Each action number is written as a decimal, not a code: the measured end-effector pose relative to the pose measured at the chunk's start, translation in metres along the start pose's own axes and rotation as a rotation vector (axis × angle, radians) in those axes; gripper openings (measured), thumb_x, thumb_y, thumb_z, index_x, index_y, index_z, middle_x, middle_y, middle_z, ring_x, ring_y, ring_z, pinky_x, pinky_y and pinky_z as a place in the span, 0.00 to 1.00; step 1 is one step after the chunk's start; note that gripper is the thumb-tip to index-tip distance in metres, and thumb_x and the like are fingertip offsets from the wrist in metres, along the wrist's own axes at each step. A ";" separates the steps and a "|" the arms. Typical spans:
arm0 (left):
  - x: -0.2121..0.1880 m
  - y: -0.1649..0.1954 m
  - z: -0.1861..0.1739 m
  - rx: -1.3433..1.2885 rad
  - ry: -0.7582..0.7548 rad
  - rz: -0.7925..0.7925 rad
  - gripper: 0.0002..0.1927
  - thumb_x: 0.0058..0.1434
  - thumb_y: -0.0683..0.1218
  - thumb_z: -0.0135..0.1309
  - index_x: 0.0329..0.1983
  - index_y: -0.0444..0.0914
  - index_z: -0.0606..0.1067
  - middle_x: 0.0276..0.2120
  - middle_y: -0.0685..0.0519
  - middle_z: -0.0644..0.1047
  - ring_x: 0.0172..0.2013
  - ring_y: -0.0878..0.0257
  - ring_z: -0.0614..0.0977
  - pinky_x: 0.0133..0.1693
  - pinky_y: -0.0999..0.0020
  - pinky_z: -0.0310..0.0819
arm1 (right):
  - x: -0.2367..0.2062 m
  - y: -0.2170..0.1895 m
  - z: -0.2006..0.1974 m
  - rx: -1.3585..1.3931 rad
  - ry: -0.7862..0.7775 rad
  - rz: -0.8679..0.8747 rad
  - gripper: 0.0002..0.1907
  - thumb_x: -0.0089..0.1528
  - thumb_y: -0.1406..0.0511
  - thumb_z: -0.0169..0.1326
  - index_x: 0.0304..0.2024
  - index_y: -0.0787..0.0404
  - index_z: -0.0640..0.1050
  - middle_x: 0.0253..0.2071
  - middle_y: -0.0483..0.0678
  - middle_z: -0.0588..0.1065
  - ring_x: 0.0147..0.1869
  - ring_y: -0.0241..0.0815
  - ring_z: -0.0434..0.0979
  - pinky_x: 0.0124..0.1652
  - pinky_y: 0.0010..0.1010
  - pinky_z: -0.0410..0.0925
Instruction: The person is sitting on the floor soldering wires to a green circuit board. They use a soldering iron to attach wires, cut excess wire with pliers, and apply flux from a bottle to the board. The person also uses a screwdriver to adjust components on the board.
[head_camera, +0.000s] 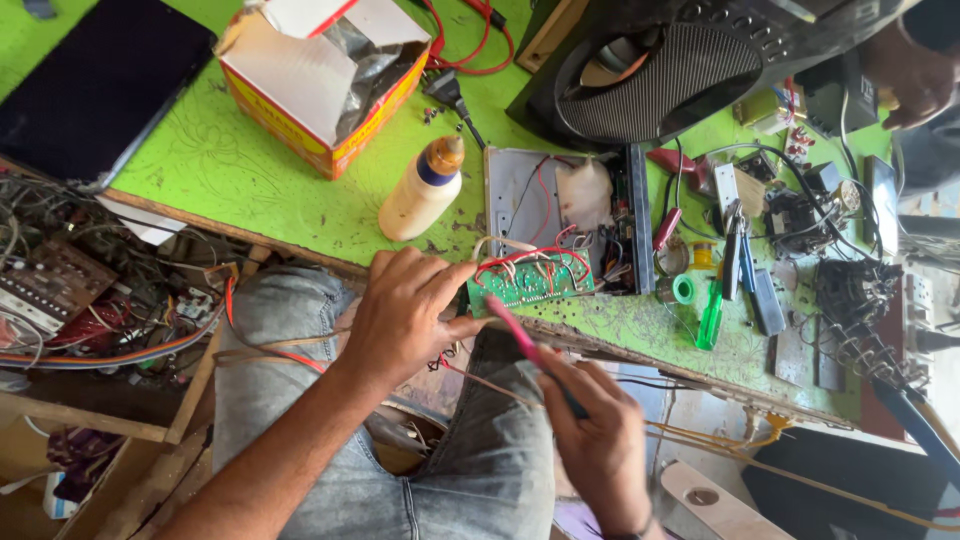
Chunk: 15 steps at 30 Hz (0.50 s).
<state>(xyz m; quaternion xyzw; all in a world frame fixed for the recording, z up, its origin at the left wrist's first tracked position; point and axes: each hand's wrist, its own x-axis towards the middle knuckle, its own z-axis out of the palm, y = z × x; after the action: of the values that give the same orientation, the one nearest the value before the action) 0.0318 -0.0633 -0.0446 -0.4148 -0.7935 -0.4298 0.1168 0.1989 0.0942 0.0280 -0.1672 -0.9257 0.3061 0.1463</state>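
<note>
Knees: legs in grey jeans (480, 450) fill the near middle, tucked under the table edge.
Right hand: right hand (600, 440), near and right of centre, fingers closed around a pink-handled tool (525, 345) whose tip points up-left to the circuit board.
Left hand: left hand (405, 315), left of the board, fingers curled together and pinching the board's left edge.
Circuit board: green circuit board (530, 283) with red and white wires sits at the near edge of the green table (230, 170), tilted against an open metal chassis (560, 215) just behind it.
Glue bottle: cream bottle with orange cap (425, 190) lies tilted, just left of the chassis.
Carton: torn yellow and red carton (320, 75) stands far left.
Speaker: black speaker with grille (660, 80) lies far, right of the carton.
Hand tools: green screwdriver (712, 315) and blue-handled pliers (740, 255) lie right of the chassis among loose parts.
Other person: another hand (915, 75) shows at the far right corner.
</note>
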 end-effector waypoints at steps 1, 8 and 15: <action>0.000 -0.001 0.000 0.012 -0.002 -0.002 0.32 0.46 0.53 0.71 0.53 0.38 0.76 0.35 0.54 0.75 0.39 0.56 0.75 0.44 0.56 0.64 | -0.001 0.001 0.002 -0.004 0.013 0.018 0.17 0.59 0.72 0.59 0.52 0.60 0.82 0.29 0.48 0.77 0.27 0.39 0.76 0.29 0.29 0.68; 0.002 0.000 -0.001 -0.006 -0.014 -0.014 0.32 0.46 0.54 0.71 0.53 0.39 0.77 0.33 0.56 0.75 0.38 0.57 0.75 0.43 0.55 0.64 | -0.016 0.005 0.021 -0.067 0.035 -0.011 0.18 0.58 0.72 0.62 0.51 0.59 0.83 0.28 0.50 0.76 0.26 0.41 0.74 0.28 0.31 0.67; 0.002 0.001 -0.001 -0.017 -0.001 -0.023 0.33 0.45 0.54 0.71 0.53 0.38 0.77 0.33 0.55 0.74 0.37 0.56 0.74 0.43 0.55 0.64 | -0.022 -0.006 0.027 -0.041 0.102 -0.020 0.17 0.59 0.71 0.61 0.52 0.59 0.81 0.31 0.48 0.77 0.29 0.38 0.77 0.30 0.30 0.70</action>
<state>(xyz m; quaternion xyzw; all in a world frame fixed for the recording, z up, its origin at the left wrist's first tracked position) 0.0311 -0.0631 -0.0425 -0.4070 -0.7945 -0.4376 0.1077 0.2071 0.0673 0.0076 -0.1762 -0.9247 0.2767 0.1930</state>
